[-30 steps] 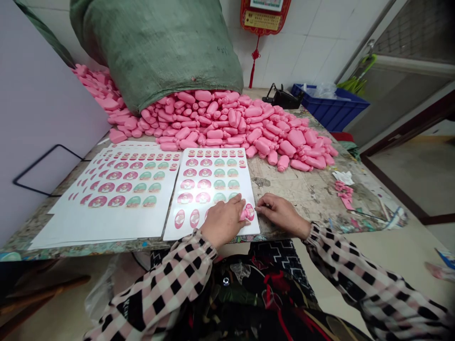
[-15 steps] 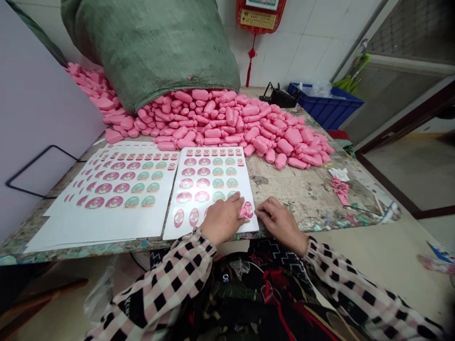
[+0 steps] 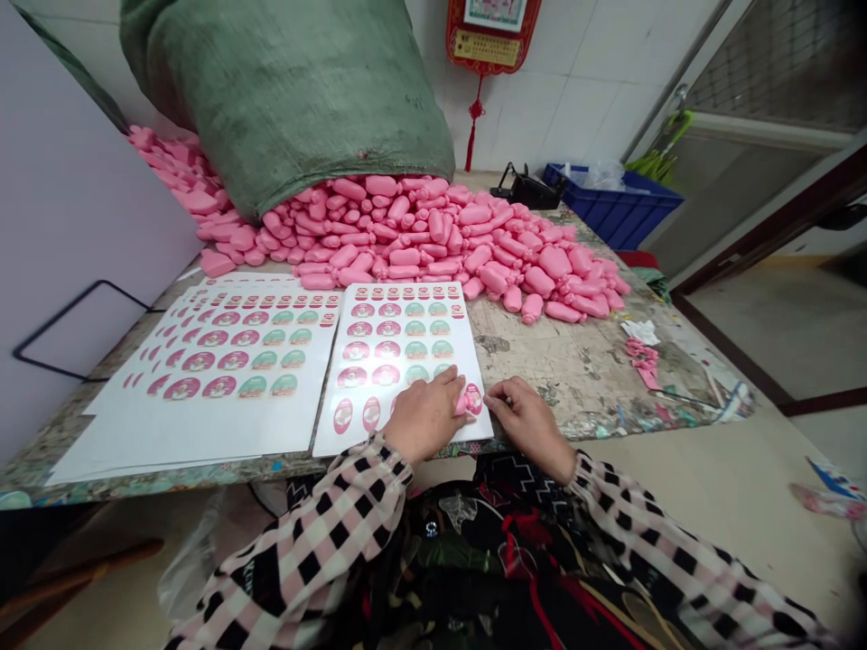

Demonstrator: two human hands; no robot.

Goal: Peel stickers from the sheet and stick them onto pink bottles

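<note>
Your hands stay where they were a second ago, at the sticker sheet [image 3: 403, 361]'s lower right corner: left hand [image 3: 426, 415] half-curled, holding down a pink bottle [image 3: 462, 404]; right hand [image 3: 533, 422] bunched beside the edge, its grip unclear.

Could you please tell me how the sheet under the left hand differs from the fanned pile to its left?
The pile is fanned out with several edges showing; the sheet shows no such fan. The sheet has oval labels along its bottom row, while the pile shows bare paper there. The left hand lies over the sheet, not the pile. Both are white, with pink and green labels.
</note>
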